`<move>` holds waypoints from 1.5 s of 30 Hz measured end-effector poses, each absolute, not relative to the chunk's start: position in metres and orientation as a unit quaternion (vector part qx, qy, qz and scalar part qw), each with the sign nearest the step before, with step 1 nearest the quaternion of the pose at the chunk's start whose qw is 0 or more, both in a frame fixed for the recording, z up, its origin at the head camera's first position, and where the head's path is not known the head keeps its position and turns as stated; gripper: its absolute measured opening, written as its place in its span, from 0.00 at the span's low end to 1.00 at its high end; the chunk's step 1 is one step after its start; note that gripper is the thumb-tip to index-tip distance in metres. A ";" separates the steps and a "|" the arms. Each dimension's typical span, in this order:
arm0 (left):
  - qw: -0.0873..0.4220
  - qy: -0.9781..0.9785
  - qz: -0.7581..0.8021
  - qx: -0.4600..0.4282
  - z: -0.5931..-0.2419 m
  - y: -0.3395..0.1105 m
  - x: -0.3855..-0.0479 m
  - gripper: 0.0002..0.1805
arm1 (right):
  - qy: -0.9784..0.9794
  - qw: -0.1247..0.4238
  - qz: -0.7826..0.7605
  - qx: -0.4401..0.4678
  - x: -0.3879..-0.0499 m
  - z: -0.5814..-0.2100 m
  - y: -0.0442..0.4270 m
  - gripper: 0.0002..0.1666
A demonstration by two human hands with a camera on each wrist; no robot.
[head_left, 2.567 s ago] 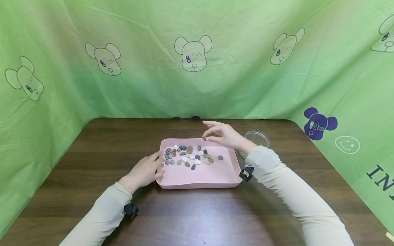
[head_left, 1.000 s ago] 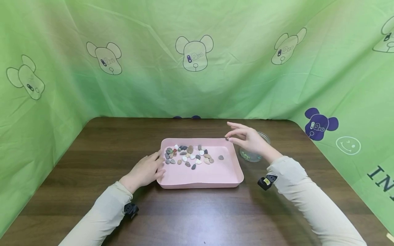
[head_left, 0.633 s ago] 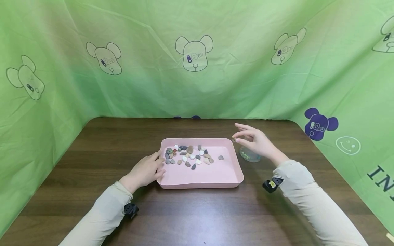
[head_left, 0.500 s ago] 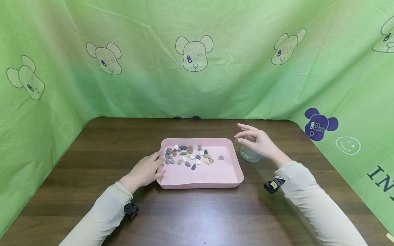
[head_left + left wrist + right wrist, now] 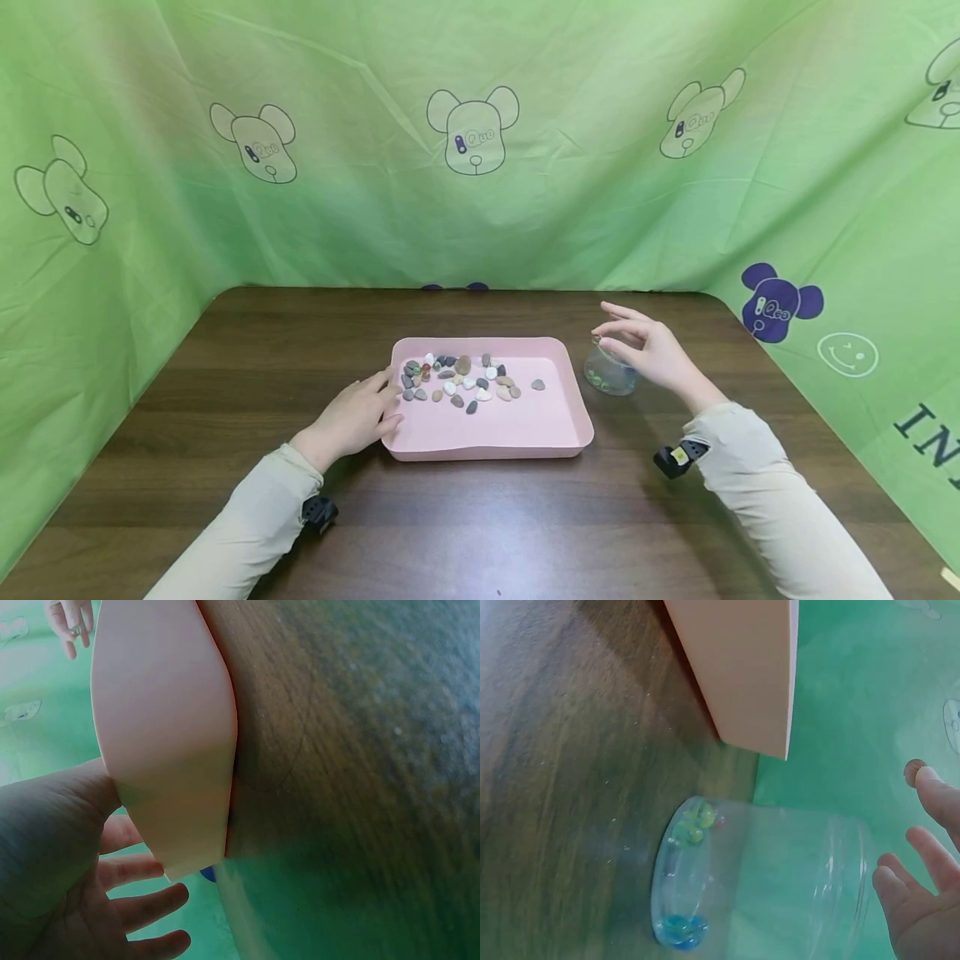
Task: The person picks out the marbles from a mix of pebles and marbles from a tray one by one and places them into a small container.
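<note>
L fingers [image 5: 154, 907] spread at tray [image 5: 487, 429], R fingers [image 5: 940, 799] pinching rnd bead [image 5: 913, 772] nr clear jar [image 5: 611, 377]

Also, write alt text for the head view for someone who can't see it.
A right hand pinches a small ball near the mouth of a clear jar with marbles in the bottom. A left hand touches the left edge of a pink tray of mixed pebbles, on a wooden table before a green cloth.

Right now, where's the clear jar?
In the head view, the clear jar stands upright on the table, to the right of the pink tray, with the right hand above it.
</note>
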State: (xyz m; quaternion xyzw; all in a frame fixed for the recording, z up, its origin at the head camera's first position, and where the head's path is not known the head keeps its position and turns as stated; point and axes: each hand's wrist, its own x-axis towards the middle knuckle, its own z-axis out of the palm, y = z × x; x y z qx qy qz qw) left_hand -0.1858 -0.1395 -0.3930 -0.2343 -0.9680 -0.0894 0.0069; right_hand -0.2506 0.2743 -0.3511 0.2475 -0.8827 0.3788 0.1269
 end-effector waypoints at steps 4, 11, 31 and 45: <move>0.008 -0.968 -0.089 -0.235 -0.393 -0.140 -0.186 0.24 | -0.876 0.134 0.391 0.248 -0.250 -0.354 0.280 0.09; 0.007 -0.968 -0.090 -0.234 -0.393 -0.140 -0.187 0.24 | -0.870 0.147 0.398 0.250 -0.254 -0.357 0.290 0.10; 0.008 -0.968 -0.093 -0.234 -0.393 -0.139 -0.187 0.24 | -0.879 0.198 0.373 0.221 -0.251 -0.362 0.308 0.10; 0.005 -0.968 -0.093 -0.235 -0.393 -0.140 -0.186 0.24 | -0.889 0.203 0.366 0.184 -0.250 -0.368 0.317 0.09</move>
